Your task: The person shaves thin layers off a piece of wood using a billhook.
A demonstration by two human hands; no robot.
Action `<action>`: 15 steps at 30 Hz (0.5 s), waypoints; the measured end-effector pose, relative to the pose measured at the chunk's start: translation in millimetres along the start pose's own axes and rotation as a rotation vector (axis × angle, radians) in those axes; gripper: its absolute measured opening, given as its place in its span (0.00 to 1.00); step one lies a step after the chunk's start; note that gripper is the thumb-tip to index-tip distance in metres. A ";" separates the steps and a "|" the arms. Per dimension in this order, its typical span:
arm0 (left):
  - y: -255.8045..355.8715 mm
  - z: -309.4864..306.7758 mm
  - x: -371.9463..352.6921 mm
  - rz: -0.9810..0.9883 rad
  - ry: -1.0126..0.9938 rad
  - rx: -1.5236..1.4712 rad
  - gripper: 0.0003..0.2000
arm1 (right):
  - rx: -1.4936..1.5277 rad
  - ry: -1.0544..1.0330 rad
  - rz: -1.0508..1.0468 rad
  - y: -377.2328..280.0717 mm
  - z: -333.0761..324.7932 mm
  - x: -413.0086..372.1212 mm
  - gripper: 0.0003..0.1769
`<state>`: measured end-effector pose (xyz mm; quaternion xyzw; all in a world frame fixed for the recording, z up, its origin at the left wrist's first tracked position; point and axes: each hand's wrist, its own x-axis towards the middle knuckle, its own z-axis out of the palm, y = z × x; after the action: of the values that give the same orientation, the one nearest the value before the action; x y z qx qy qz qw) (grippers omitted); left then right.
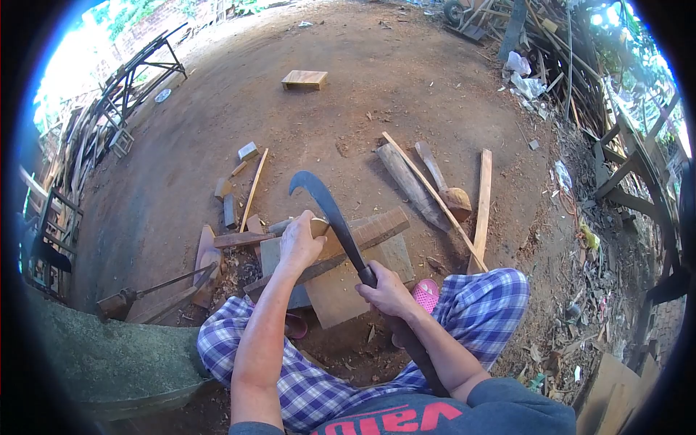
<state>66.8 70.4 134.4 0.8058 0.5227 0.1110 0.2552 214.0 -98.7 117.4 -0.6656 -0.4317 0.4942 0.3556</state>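
Observation:
My right hand (pixel 388 291) is wrapped round the dark handle of a billhook (pixel 330 206), whose long grip runs back past my forearm. Its hooked blade points up and away, the tip curving left. Fingers closed, my left hand (pixel 301 243) holds a short piece of wood (pixel 319 227) with a pale rounded end, just left of the blade. Beneath both hands lies a thick wooden beam (pixel 370 235), set diagonally across a wide board (pixel 337 293). The underside of the held piece is hidden by my left hand.
Ahead on the dirt lie a wooden mallet (pixel 453 199), a log (pixel 409 185), long strips (pixel 482 210) and a wooden block (pixel 304 79). A frame saw (pixel 163 290) rests left, near a concrete ledge (pixel 123 355). Scrap wood (pixel 544 43) is piled at right.

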 end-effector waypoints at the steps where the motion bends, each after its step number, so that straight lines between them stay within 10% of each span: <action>1: 0.7 -0.9 -0.3 -0.005 -0.014 0.001 0.22 | 0.000 -0.006 0.011 -0.7 -0.2 -0.1 0.16; 15: 1.5 -1.8 -1.6 0.010 -0.002 -0.010 0.21 | -0.012 0.018 -0.001 2.4 2.0 -0.2 0.16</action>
<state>66.5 69.0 136.9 0.8072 0.5179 0.1144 0.2593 212.6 -99.7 114.8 -0.6719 -0.4319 0.4853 0.3556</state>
